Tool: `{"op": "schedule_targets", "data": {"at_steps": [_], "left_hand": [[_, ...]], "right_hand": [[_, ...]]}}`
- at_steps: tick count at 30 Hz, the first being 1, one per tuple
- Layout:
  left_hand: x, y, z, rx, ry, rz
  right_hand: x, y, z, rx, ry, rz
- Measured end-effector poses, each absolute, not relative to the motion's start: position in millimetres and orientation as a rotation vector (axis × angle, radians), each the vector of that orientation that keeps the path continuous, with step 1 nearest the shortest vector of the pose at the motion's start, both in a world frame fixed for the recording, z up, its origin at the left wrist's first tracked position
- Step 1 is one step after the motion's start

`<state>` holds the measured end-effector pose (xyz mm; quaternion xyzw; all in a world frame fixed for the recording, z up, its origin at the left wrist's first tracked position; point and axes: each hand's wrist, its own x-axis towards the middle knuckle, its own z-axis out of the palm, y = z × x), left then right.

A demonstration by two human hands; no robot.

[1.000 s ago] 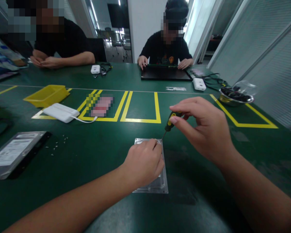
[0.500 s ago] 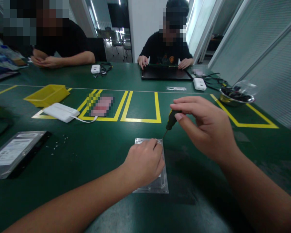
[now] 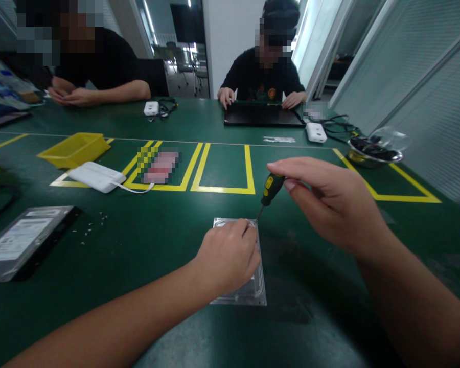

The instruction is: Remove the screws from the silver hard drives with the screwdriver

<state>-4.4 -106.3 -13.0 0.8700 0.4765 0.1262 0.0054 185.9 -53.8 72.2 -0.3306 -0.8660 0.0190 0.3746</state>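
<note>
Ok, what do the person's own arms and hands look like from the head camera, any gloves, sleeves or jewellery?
Both are bare. The left hand and right hand wear no gloves, and no rings show on the visible fingers. Both forearms are uncovered right to the bottom edge of the picture, so no sleeve is in view. No watch, strap, bracelet or marking shows on either wrist.

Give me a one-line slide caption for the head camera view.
Left hand steadies a metal plate while right hand holds a screwdriver at its corner.
</note>
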Motion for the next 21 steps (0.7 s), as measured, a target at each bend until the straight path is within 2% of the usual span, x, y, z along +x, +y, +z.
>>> {"op": "schedule_targets", "data": {"at_steps": [21], "left_hand": [[-4,-106,-10,2.693,1.504,0.365]], "right_hand": [[170,-47,45,-1.098,-1.793,-0.075]]}}
